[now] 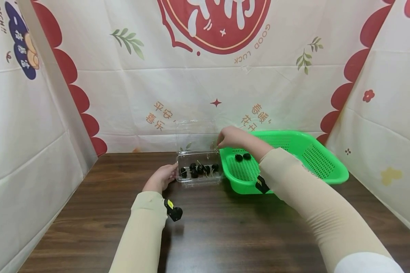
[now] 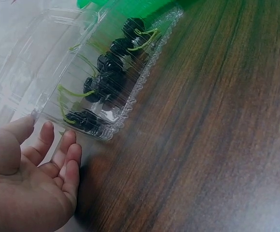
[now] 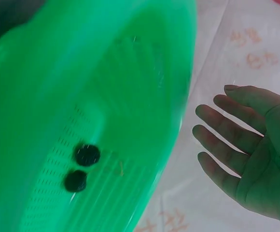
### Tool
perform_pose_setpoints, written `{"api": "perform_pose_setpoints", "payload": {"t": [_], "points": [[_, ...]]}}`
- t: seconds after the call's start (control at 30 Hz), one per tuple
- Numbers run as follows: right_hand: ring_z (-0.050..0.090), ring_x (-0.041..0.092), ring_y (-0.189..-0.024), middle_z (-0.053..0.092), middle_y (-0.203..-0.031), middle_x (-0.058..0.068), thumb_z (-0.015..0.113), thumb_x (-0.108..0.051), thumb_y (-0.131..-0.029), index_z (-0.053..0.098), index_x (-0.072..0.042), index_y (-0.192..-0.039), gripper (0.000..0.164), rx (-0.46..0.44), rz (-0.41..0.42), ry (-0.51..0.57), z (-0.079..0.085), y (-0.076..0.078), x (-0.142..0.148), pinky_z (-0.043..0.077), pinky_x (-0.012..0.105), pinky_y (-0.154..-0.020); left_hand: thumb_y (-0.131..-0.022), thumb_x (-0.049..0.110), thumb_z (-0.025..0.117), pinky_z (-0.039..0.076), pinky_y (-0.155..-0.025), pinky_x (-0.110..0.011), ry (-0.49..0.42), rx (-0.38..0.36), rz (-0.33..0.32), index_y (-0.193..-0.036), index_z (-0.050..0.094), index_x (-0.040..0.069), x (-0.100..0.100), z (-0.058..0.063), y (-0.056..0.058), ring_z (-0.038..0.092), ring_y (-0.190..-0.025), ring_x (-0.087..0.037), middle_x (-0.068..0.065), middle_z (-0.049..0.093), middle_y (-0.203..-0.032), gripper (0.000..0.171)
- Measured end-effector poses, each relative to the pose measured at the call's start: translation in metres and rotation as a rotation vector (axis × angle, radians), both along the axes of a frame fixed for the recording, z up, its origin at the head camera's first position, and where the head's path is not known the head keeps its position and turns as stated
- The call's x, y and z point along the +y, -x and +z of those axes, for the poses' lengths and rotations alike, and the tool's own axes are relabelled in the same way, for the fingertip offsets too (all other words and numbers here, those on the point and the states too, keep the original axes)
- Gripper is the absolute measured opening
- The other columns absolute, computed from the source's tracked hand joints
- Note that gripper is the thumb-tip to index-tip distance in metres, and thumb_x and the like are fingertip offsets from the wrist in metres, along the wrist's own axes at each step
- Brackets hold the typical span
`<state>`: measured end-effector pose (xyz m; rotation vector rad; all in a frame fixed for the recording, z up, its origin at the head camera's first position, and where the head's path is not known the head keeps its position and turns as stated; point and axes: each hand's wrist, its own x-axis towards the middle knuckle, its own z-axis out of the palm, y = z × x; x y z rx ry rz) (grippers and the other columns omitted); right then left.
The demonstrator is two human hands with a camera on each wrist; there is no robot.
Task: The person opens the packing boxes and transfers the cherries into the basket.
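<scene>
A clear plastic clamshell box (image 1: pixel 191 179) stands on the table with its transparent lid (image 1: pixel 196 132) raised. Several dark cherries (image 2: pixel 110 63) with green stems lie inside it. My left hand (image 1: pixel 162 177) is at the box's left end, fingertips against or close to the plastic; in the left wrist view its thumb reaches the hinge corner and the other fingers bend loosely. My right hand (image 1: pixel 230 137) is above the box's back right corner, beside the lid and the basket rim. Its fingers (image 3: pixel 222 123) are spread and relaxed in the right wrist view, with nothing held.
Right of the box, close against it, stands a green perforated plastic basket (image 1: pixel 335 176) with two dark cherries (image 3: pixel 88 155) on its floor. Brown wood-grain table (image 1: pixel 218 227) lies beneath. Printed white cloth (image 1: pixel 133 94) hangs behind and at both sides.
</scene>
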<state>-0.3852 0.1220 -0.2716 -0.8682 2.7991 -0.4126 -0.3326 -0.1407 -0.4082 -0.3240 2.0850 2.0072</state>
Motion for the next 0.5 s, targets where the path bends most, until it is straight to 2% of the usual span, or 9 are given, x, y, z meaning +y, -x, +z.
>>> {"api": "perform_pose_setpoints", "payload": {"t": [0.23, 0.5], "points": [[0.067, 0.022, -0.094, 0.072, -0.102, 0.007, 0.069, -0.015, -0.090, 0.074, -0.004, -0.107, 0.021, 0.017, 0.049, -0.049, -0.001, -0.016, -0.025, 0.053, 0.036, -0.083, -0.107, 0.024, 0.040, 0.040, -0.084, -0.031, 0.002, 0.000, 0.001, -0.107, 0.053, -0.002, 0.001, 0.001, -0.002, 0.046, -0.071, -0.011, -0.001, 0.048, -0.079, 0.029], [0.067, 0.020, -0.094, 0.072, -0.104, 0.006, 0.066, -0.012, -0.090, 0.074, -0.005, -0.108, 0.021, 0.006, 0.095, -0.001, -0.011, -0.028, -0.044, 0.053, 0.034, -0.083, -0.107, 0.024, 0.040, 0.040, -0.086, -0.033, 0.000, 0.005, 0.002, -0.108, 0.052, -0.003, 0.001, 0.000, -0.001, 0.046, -0.072, -0.012, -0.001, 0.048, -0.080, 0.030]]}}
